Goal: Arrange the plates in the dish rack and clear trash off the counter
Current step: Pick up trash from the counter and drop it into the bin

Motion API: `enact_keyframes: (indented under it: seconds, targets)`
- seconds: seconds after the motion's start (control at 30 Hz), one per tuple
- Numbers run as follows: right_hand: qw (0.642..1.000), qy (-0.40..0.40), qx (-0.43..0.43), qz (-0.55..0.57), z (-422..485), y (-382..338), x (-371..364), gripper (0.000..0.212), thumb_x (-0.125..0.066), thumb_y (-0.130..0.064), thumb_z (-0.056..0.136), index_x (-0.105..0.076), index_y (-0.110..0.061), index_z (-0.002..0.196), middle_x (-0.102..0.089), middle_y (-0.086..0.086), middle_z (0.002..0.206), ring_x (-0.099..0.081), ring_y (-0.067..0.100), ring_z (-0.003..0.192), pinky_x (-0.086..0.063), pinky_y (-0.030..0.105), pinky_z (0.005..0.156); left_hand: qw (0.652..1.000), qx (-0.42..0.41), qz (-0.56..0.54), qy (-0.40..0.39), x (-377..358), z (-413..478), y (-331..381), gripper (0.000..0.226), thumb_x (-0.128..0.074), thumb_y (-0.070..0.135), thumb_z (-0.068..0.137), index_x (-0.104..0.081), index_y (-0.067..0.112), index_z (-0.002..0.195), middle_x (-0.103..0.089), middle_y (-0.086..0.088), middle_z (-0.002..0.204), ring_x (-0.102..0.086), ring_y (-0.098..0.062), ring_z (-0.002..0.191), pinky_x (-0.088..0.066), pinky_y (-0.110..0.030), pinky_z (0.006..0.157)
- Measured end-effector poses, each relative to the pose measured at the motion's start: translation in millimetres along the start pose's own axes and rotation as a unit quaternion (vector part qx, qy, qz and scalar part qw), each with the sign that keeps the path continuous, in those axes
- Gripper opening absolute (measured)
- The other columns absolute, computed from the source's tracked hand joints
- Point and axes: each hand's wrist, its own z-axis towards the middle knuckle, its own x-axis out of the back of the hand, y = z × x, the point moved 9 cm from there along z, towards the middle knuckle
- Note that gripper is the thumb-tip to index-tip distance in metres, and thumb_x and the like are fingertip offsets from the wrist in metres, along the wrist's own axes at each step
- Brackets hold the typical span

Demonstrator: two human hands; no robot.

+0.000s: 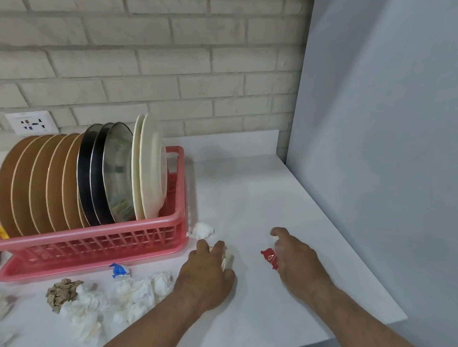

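Observation:
A pink dish rack [98,241] stands at the left of the white counter [249,185]. In it stand upright several brown plates [34,183], three steel plates [114,174] and two cream plates [150,166]. My left hand [206,275] grips a crumpled white tissue [227,257] on the counter, right of the rack's corner. My right hand [296,257] holds a red wrapper [270,257] just above the counter. Another white tissue ball [202,230] lies by the rack's front right corner.
Crumpled white tissues [130,292], a brown paper ball [61,292] and a blue-and-white wrapper [119,269] lie in front of the rack. More scraps show at the left edge. A grey wall [393,138] bounds the counter on the right, a brick wall behind.

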Motion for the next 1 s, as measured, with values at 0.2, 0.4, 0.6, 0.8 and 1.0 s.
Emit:
enact_keyframes:
  seconds: [0.2, 0.4, 0.6, 0.8, 1.0]
  targets:
    - [1.0, 0.018, 0.022, -0.004, -13.3, -27.4, -3.6, 0.021, -0.049, -0.034, 0.099, -0.063, -0.027, 0.112, -0.066, -0.005, 0.093, -0.061, 0.017, 0.088, -0.05, 0.03, 0.078, 0.998, -0.036, -0.057, -0.002, 15.4, -24.4, 1.9, 0.045, -0.048, 0.044, 0.084, -0.041, 0.032, 0.126, -0.036, 0.003, 0.113, -0.054, -0.022, 0.095, -0.048, -0.034, 0.081]
    - [0.996, 0.084, -0.022, 0.03, -51.4, -62.3, 4.9, 0.049, -0.05, -0.057, 0.092, -0.055, -0.015, 0.068, -0.056, -0.007, 0.062, -0.054, 0.013, 0.061, -0.042, 0.029, 0.059, 0.992, -0.086, -0.094, 0.001, 40.8, -61.8, -10.5, 0.045, -0.051, 0.048, 0.085, -0.045, 0.032, 0.126, -0.036, 0.005, 0.114, -0.053, -0.022, 0.098, -0.045, -0.033, 0.084]
    - [0.987, 0.124, -0.06, 0.085, -114.9, -114.2, -1.1, 0.05, -0.051, -0.059, 0.09, -0.061, -0.013, 0.074, -0.062, -0.005, 0.068, -0.057, 0.012, 0.064, -0.044, 0.026, 0.062, 0.983, -0.159, -0.093, -0.011, 63.7, -121.9, -45.8, 0.049, -0.051, 0.043, 0.086, -0.04, 0.033, 0.133, -0.039, 0.009, 0.121, -0.051, -0.019, 0.105, -0.044, -0.031, 0.088]
    - [0.986, 0.103, -0.087, 0.096, -204.9, -140.1, -63.0, 0.047, -0.057, -0.049, 0.092, -0.056, -0.011, 0.065, -0.057, -0.002, 0.058, -0.048, 0.006, 0.051, -0.041, 0.019, 0.052, 0.961, -0.25, -0.094, -0.074, 48.6, -201.9, -89.7, 0.057, -0.046, 0.041, 0.078, -0.04, 0.032, 0.134, -0.04, 0.011, 0.117, -0.05, -0.016, 0.103, -0.045, -0.032, 0.091]
    - [0.989, 0.052, -0.131, 0.039, -276.5, -119.5, -121.9, 0.037, -0.056, -0.042, 0.095, -0.053, -0.021, 0.064, -0.056, -0.007, 0.062, -0.051, 0.005, 0.053, -0.037, 0.016, 0.049, 0.935, -0.341, 0.01, -0.098, -2.2, -259.7, -115.3, 0.062, -0.038, 0.044, 0.077, -0.034, 0.032, 0.138, -0.039, 0.006, 0.125, -0.044, -0.018, 0.111, -0.046, -0.035, 0.089]
